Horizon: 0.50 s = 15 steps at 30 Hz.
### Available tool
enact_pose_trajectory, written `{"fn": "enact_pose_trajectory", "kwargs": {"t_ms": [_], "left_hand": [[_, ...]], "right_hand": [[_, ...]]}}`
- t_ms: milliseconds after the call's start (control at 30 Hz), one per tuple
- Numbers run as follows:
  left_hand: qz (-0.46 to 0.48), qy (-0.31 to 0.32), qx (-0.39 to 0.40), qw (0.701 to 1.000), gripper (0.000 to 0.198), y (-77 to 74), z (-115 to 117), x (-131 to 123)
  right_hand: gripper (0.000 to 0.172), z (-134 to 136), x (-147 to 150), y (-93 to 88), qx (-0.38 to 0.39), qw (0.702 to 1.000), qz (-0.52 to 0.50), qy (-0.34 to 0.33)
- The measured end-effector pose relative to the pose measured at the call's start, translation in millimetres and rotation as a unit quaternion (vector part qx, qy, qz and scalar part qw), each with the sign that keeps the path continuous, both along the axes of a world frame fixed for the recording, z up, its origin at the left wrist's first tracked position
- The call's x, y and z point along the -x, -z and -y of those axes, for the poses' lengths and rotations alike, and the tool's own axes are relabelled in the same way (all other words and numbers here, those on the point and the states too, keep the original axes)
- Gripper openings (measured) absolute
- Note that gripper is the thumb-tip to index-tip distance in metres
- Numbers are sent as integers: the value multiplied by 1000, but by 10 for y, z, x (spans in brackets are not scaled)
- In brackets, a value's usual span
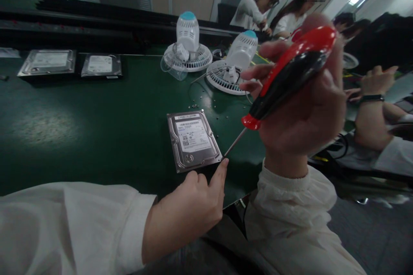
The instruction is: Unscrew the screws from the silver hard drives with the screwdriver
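Observation:
A silver hard drive (196,148) with a white printed label lies flat on the green tabletop. My left hand (193,197) is at its near edge, index finger stretched to the near right corner and the other fingers curled against the drive. Raised on the right, my right hand (309,111) is closed around the red and black handle of a screwdriver (287,75). The thin shaft slants down to the left, and its tip meets that same corner, beside my left fingertip. Whether a screw sits under the tip is hidden.
Small screws (195,105) lie scattered beyond the drive. Two white fan-like devices (187,36) with blue tops stand behind them. Two more hard drives (48,62) rest at the back left. Other people (250,10) sit along the table; a co-worker's arm (371,107) is at the right.

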State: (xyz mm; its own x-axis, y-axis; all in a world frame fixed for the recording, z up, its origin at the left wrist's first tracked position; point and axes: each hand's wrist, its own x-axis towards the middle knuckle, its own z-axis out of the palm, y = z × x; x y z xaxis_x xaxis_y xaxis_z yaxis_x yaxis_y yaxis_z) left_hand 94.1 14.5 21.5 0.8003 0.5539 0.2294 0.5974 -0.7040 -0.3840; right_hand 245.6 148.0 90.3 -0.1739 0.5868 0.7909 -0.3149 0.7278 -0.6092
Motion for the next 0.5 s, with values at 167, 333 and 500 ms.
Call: {"fn": "enact_pose_trajectory", "kwargs": {"t_ms": [167, 333, 500], "left_hand": [[-10, 0, 11, 1000, 40, -4, -6, 0], [2, -6, -2, 1000, 40, 35, -1, 1], [13, -3, -5, 1000, 39, 43, -2, 0]], "right_hand": [[37, -101, 104, 58, -70, 988, -63, 119], [35, -109, 51, 44, -40, 996, -61, 44], [33, -118, 0, 48, -69, 996, -24, 49]]}}
